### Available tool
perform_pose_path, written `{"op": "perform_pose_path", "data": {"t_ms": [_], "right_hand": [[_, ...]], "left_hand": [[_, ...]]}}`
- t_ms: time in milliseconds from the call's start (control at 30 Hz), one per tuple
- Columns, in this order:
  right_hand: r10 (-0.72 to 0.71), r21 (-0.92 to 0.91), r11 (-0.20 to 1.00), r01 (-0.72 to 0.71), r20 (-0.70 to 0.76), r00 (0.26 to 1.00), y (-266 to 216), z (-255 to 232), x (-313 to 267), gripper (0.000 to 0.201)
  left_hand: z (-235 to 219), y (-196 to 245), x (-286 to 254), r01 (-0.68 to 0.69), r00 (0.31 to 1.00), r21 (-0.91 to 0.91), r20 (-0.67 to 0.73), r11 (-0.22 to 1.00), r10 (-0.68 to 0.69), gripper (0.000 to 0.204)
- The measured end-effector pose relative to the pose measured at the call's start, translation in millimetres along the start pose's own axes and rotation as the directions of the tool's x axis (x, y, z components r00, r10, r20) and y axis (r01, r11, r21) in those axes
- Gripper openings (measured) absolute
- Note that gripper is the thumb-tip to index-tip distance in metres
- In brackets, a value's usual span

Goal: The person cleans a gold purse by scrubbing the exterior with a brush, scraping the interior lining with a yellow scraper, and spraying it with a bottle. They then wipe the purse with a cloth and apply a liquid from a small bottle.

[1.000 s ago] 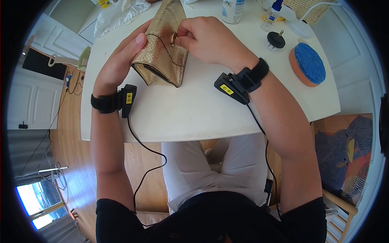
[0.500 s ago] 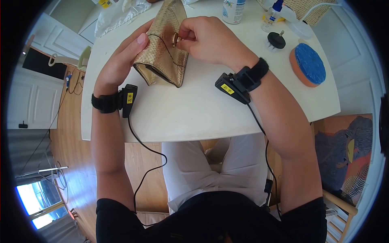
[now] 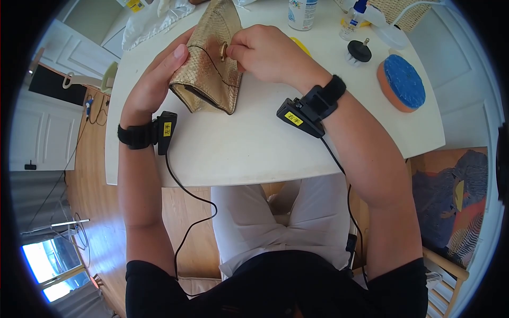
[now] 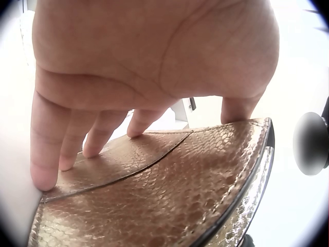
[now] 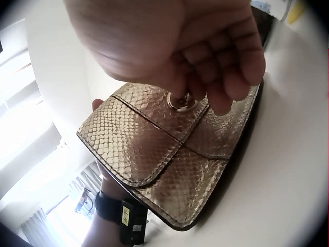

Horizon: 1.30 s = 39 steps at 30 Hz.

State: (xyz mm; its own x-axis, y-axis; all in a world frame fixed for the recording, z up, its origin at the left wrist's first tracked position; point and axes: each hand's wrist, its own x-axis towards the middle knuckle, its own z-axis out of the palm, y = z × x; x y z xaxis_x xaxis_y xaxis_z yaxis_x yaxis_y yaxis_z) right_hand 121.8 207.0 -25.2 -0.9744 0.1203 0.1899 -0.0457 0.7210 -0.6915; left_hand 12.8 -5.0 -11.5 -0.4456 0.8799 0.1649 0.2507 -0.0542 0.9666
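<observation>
A gold snakeskin-textured bag [image 3: 204,71] stands on the table in the head view, its flap edged by a dark seam. The left hand [image 3: 159,74] grips it from the left side, thumb on the near edge and fingers across the far face, as the left wrist view shows with the hand [image 4: 154,62] over the bag [image 4: 169,190]. At the round gold clasp [image 3: 223,51], the right hand [image 3: 270,55] pinches with thumb and index finger. In the right wrist view the clasp [image 5: 181,103] is partly covered by the right hand's fingertips [image 5: 222,103].
On the white table [image 3: 238,153], a spray can [image 3: 303,13], a small blue-topped bottle [image 3: 352,21], a black round brush [image 3: 359,52] and a blue-and-orange sponge disc [image 3: 402,82] lie to the right. White satin cloth [image 3: 154,26] lies at the back left.
Both hands and the bag have shifted slightly left in the head view. A yellow edge now shows behind the right hand. The right hand's fingers stay at the clasp.
</observation>
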Motion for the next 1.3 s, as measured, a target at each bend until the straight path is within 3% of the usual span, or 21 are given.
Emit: {"op": "perform_pose_path", "data": {"t_ms": [33, 67, 100, 133, 200, 233, 300, 400, 567, 633, 667, 833, 867, 933, 1167, 1233, 1300], "right_hand": [[0.001, 0.001, 1.0, -0.001, 0.0, 1.0, 0, 1, 2, 0.027], [0.155, 0.221, 0.96, -0.17, 0.084, 0.984, 0, 2, 4, 0.028], [0.282, 0.413, 0.845, -0.34, 0.198, 0.939, 0, 2, 6, 0.03], [0.282, 0.412, 0.845, -0.341, 0.197, 0.939, 0, 1, 5, 0.03], [0.198, 0.236, 0.947, -0.217, 0.102, 0.975, -2, -1, 3, 0.031], [0.197, 0.236, 0.947, -0.217, 0.103, 0.975, -4, -2, 1, 0.031], [0.095, -0.082, 0.992, -0.099, -0.055, 0.994, -9, -6, -3, 0.026], [0.036, 0.007, 0.999, -0.035, -0.111, 0.993, -1, -2, -1, 0.025], [0.003, -0.006, 1.0, -0.004, -0.08, 0.997, 2, -4, -1, 0.026], [-0.018, -0.027, 1.0, 0.016, -0.08, 0.997, 2, -4, -1, 0.025], [-0.028, -0.021, 0.999, 0.026, -0.085, 0.996, 2, -4, -1, 0.025], [-0.037, 0.001, 0.999, 0.037, -0.089, 0.995, 2, -3, -2, 0.023], [-0.024, 0.004, 1.0, 0.025, -0.078, 0.997, 0, -4, -3, 0.023], [-0.012, 0.007, 1.0, 0.012, -0.068, 0.998, -1, -5, -4, 0.023], [-0.031, 0.01, 0.999, 0.031, -0.067, 0.997, 1, -4, -3, 0.021], [-0.029, 0.01, 1.0, 0.03, -0.06, 0.998, 1, -5, -3, 0.019], [-0.092, -0.054, 0.995, 0.088, -0.071, 0.993, 1, -4, -3, 0.019]], "left_hand": [[0, -1, 0, -0.009, 1.0, -0.001, 0.005, 1.0, 0.009, 0.07], [0, -2, 0, -0.009, 1.0, -0.001, 0.006, 1.0, 0.009, 0.07], [0, -2, 0, -0.013, 1.0, 0.005, 0.001, 1.0, 0.013, 0.07], [0, -2, 1, -0.018, 1.0, 0.011, -0.005, 1.0, 0.018, 0.07], [3, 2, 0, -0.013, 1.0, 0.014, 0.0, 1.0, 0.013, 0.071], [4, 4, -1, -0.008, 1.0, 0.016, 0.005, 1.0, 0.008, 0.071], [3, 2, -1, -0.003, 1.0, 0.018, -0.004, 1.0, 0.004, 0.071], [2, 1, -1, -0.003, 1.0, 0.025, -0.011, 1.0, 0.004, 0.071], [0, 1, -1, -0.003, 0.999, 0.064, -0.04, 0.998, 0.005, 0.073], [-9, -1, 2, -0.149, 0.989, 0.157, 0.013, 0.976, 0.149, 0.075], [-11, -2, 1, -0.149, 0.989, 0.157, 0.012, 0.976, 0.149, 0.075], [-23, 1, 3, -0.394, 0.918, 0.096, 0.006, 0.914, 0.395, 0.051], [-25, -1, 2, -0.394, 0.919, 0.096, 0.006, 0.914, 0.395, 0.051], [-21, 4, 2, -0.369, 0.92, 0.061, 0.166, 0.928, 0.355, 0.04], [-17, 3, 4, -0.381, 0.918, 0.065, 0.141, 0.922, 0.369, 0.032], [-19, 2, 4, -0.38, 0.914, -0.01, 0.152, 0.925, 0.377, 0.033], [-20, 2, 4, -0.377, 0.915, -0.012, 0.152, 0.926, 0.374, 0.033]]}}
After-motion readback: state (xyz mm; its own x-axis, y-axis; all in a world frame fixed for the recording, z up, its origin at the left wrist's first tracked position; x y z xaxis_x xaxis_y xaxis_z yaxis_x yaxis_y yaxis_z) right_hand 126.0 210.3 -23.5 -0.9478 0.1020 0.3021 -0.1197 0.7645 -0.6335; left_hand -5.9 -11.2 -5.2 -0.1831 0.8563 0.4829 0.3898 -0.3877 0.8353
